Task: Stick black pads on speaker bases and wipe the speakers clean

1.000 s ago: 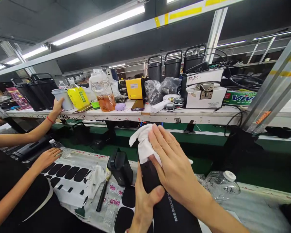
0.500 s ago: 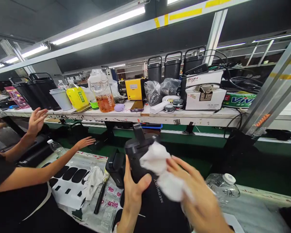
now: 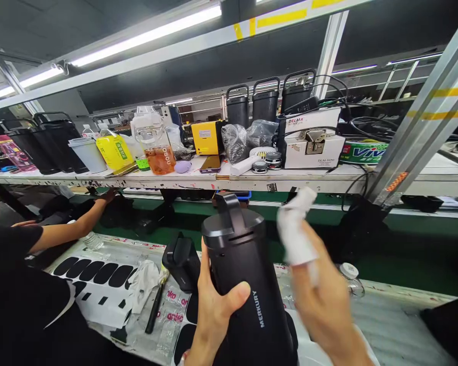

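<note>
My left hand (image 3: 213,310) is wrapped round a tall black cylinder (image 3: 248,284) with "MERKURY" printed on its side and a handle on top, held upright and slightly tilted over the bench. My right hand (image 3: 324,305) is to the right of the cylinder, off its surface, fingers closed on a white cloth (image 3: 295,229) that sticks up; the hand is motion-blurred. A smaller black device (image 3: 183,262) stands just left of the cylinder.
A co-worker's arm (image 3: 68,226) reaches from the left toward black items under the shelf. A sheet of black oval stickers (image 3: 99,274), a brush (image 3: 154,305) and a clear bottle (image 3: 351,279) lie on the bench. The shelf (image 3: 221,179) holds bottles, a yellow box and black canisters.
My right hand has lifted the cloth off the cylinder and moved right. The cylinder's top is now uncovered. The co-worker's arms drew back, one now reaching under the shelf.
</note>
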A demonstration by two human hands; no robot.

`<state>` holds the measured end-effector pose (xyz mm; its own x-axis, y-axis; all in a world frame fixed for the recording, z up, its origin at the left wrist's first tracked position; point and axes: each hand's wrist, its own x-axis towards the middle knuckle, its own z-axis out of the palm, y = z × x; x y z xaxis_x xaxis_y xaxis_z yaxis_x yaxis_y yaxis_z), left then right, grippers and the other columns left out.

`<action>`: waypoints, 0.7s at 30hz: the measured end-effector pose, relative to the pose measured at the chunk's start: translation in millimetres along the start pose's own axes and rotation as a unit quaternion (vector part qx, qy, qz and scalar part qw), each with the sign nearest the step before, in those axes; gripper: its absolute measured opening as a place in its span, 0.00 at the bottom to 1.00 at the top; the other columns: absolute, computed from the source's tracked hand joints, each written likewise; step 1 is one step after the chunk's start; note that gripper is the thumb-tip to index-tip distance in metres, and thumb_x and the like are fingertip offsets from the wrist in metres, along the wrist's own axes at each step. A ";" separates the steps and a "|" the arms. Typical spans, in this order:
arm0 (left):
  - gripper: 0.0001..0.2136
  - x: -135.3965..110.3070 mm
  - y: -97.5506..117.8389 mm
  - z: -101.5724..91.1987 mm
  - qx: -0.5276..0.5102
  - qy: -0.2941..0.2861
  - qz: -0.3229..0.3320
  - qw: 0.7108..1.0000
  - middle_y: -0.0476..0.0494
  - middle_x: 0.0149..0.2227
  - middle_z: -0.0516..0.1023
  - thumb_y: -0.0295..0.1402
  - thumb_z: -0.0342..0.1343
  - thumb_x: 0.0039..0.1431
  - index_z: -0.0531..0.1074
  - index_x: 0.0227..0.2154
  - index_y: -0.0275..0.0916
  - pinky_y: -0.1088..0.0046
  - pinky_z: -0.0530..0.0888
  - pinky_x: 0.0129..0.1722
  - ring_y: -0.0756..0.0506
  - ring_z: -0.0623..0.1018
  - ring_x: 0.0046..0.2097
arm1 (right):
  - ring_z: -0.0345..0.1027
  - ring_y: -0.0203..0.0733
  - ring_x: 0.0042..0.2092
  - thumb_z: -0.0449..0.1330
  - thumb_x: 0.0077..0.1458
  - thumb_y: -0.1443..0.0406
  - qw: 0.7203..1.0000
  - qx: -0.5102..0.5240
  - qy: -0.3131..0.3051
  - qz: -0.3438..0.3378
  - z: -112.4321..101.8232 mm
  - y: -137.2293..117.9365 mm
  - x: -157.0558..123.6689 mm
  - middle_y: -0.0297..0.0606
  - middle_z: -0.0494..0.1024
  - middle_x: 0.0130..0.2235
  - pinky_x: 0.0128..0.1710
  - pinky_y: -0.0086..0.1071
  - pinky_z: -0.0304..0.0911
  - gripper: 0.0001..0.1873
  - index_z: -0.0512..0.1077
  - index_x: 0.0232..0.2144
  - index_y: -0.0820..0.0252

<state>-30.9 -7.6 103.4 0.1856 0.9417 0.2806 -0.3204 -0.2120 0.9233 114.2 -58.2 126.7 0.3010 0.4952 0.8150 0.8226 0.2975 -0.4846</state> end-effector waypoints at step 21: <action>0.53 -4.4 5.7 13.6 0.012 0.016 -0.013 1.000 0.37 0.58 0.73 0.42 0.71 0.37 0.50 0.67 0.40 0.59 0.71 0.58 0.34 0.73 0.59 | 0.65 0.50 0.60 0.50 0.64 0.49 0.885 0.356 -0.080 0.289 11.8 -2.5 59.2 0.37 0.76 0.55 0.61 0.42 0.59 0.26 0.73 0.55 0.56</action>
<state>-21.0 -16.5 111.0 0.1641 0.9547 0.2483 -0.2934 -0.1930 0.9363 124.2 -20.0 172.4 0.4534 0.8246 0.3384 0.0231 0.3686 -0.9293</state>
